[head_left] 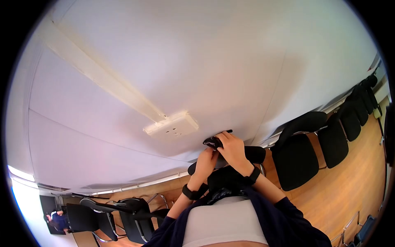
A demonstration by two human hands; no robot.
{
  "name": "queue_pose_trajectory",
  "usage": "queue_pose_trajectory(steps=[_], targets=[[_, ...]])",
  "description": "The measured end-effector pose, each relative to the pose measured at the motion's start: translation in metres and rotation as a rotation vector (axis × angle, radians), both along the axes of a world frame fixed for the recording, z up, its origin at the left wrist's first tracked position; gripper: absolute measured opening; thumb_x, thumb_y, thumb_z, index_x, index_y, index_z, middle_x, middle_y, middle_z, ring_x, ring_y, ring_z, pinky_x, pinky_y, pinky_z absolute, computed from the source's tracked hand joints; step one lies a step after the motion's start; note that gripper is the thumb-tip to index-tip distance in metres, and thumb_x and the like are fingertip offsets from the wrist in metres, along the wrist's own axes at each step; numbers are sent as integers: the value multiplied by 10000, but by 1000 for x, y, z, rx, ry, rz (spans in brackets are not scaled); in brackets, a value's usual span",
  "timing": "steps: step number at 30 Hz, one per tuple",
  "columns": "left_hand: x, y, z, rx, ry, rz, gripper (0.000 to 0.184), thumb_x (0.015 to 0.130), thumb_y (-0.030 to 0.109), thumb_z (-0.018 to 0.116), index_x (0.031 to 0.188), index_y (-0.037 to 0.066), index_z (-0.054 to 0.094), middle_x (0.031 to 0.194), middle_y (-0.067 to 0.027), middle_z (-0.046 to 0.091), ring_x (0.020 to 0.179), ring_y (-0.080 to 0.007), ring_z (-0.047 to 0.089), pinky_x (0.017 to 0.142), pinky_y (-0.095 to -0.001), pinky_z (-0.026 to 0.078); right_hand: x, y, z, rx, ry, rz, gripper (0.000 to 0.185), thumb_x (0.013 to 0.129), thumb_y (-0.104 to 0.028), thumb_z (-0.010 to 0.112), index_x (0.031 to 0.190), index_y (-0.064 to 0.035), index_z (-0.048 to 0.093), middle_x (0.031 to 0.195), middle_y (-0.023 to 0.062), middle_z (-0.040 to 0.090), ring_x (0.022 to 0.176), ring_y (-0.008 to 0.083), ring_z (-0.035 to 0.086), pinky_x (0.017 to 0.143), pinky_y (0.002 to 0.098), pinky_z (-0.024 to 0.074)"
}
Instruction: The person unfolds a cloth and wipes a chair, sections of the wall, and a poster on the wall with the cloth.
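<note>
My left hand [205,163] and my right hand [233,150] are close together near the wall, fingers closed on a small black object [212,142]. The object is dark and partly shiny; its kind does not show, and my fingers hide much of it. A thin dark end sticks out beyond my right fingertips. To the left of the object, a white socket box [172,125] with several dark holes is fixed to the wall, apart from my hands. Black bands circle both wrists.
A pale trunking strip [103,76] runs along the wall [230,53] to the socket box. Black chairs [295,160] line the wall to the right, and others [135,218] stand at lower left. A person [59,220] is far off at lower left, above a wooden floor [308,201].
</note>
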State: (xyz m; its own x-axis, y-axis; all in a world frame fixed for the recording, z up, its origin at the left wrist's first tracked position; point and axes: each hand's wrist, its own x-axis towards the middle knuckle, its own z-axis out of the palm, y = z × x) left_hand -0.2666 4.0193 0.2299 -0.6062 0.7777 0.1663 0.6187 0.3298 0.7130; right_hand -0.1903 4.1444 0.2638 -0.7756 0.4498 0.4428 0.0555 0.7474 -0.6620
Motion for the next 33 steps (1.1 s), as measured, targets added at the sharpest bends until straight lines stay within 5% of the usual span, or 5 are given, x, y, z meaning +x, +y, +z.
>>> queue_pose_trajectory(steps=[7, 17, 23, 25, 33], targets=[[36, 36, 111, 364, 81, 83, 220, 837, 15, 604, 1040, -17, 525, 860, -206, 636, 724, -350, 658, 605, -390, 513, 5, 34, 90, -10, 468, 17, 475, 574, -26, 745, 1003, -86, 552, 923, 79, 587, 807, 313, 602, 626, 380, 485], [34, 54, 70, 128, 47, 122, 394, 811, 19, 620, 1150, -25, 424, 835, -232, 627, 750, -411, 623, 625, -430, 491, -8, 46, 48, 25, 251, 15, 322, 666, -78, 730, 934, -80, 551, 793, 112, 612, 655, 323, 607, 525, 380, 454], [32, 64, 133, 470, 338, 196, 386, 808, 48, 657, 1133, -34, 465, 907, -226, 632, 796, -415, 618, 659, -407, 490, -14, 49, 140, 62, 471, 72, 409, 682, -40, 692, 1067, -98, 569, 887, 98, 644, 703, 309, 623, 558, 359, 478], [22, 63, 127, 441, 265, 217, 408, 808, 55, 656, 1152, -35, 456, 940, -239, 628, 819, -425, 617, 669, -419, 491, -22, 50, 146, 215, 482, 75, 302, 723, -92, 630, 1013, -127, 554, 735, 39, 548, 628, 212, 603, 497, 326, 453], [20, 51, 8, 98, 164, 261, 397, 837, 109, 633, 1130, -31, 404, 894, -269, 627, 816, -470, 605, 640, -492, 478, -21, 33, 46, 307, 259, 63, 273, 718, -100, 623, 978, -116, 541, 724, 49, 537, 610, 219, 605, 498, 324, 465]])
